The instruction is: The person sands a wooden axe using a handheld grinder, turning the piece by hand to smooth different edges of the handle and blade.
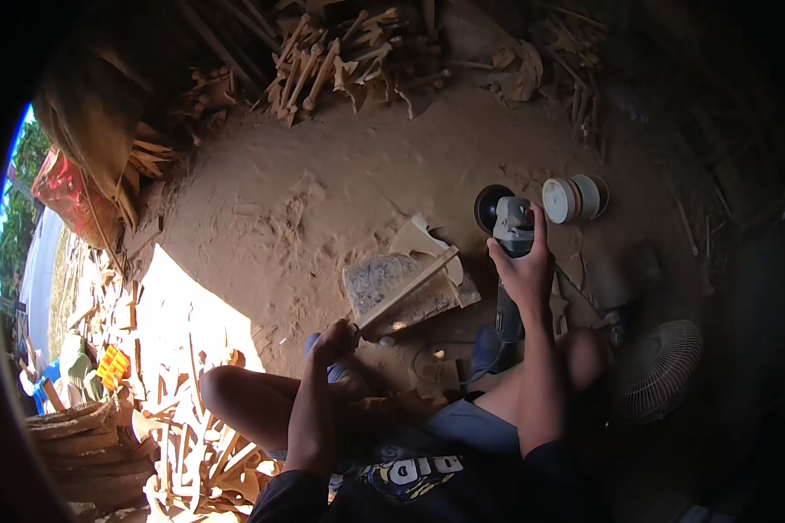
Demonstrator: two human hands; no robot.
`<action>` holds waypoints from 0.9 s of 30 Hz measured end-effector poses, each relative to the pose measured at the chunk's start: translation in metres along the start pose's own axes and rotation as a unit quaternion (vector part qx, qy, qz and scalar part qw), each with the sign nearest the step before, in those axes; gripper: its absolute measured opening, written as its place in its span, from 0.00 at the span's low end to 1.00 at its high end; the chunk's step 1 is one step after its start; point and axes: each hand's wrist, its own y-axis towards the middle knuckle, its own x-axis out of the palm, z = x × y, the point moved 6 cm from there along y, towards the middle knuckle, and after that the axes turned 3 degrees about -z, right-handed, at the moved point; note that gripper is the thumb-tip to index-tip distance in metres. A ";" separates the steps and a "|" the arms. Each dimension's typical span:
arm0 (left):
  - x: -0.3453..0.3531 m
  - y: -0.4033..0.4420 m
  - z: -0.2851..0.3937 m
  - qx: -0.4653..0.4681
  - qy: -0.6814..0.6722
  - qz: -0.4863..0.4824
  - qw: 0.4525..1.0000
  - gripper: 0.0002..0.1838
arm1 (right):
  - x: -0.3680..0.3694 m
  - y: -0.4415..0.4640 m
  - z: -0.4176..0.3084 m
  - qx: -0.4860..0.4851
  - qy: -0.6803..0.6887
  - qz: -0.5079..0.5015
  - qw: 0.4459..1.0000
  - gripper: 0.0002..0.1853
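Note:
My left hand (333,342) is closed round the lower end of a long pale wooden stick (410,285). The stick slants up to the right across a rough stone block (379,283). A pale curved wooden piece (423,240) lies at the far side of the block, partly under the stick's upper end. To the right of the block, my right hand (525,272) grips an angle grinder (512,228). Its dark round disc (492,209) is at the upper left of the tool, apart from the stick.
A white bucket (563,200) lies on its side beyond the grinder. Piled wooden pieces (310,74) stand at the back, with more (192,453) at the lower left. A wire fan cage (667,370) is at the right. A red sack (70,196) sits far left.

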 end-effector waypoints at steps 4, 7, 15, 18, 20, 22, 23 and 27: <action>-0.027 0.000 -0.042 -0.244 0.043 0.146 0.958 0.21 | 0.068 -0.023 0.005 -0.086 0.015 -0.116 0.989 0.48; 0.003 -0.011 0.005 -0.278 -0.067 0.250 0.925 0.21 | 0.131 -0.048 0.031 -0.132 0.037 -0.213 0.967 0.51; 0.001 -0.014 0.010 -0.213 0.107 0.279 0.930 0.24 | 0.212 -0.100 0.009 -0.094 -0.175 -0.406 0.892 0.53; -0.009 -0.008 -0.026 -0.189 0.120 0.325 0.919 0.28 | 0.224 -0.110 0.005 -0.082 -0.175 -0.428 0.883 0.53; -0.006 -0.006 -0.026 -0.193 0.140 0.335 0.912 0.32 | 0.232 -0.116 0.008 -0.099 -0.171 -0.424 0.884 0.52; -0.002 -0.009 -0.019 -0.197 0.118 0.333 0.914 0.32 | 0.235 -0.121 0.011 -0.069 -0.209 -0.436 0.872 0.53; -0.001 -0.010 -0.016 -0.199 0.106 0.333 0.916 0.32 | 0.236 -0.123 0.010 -0.055 -0.228 -0.441 0.866 0.53; 0.000 -0.010 -0.002 -0.185 0.134 0.314 0.921 0.29 | 0.236 -0.131 0.008 -0.066 -0.221 -0.432 0.872 0.53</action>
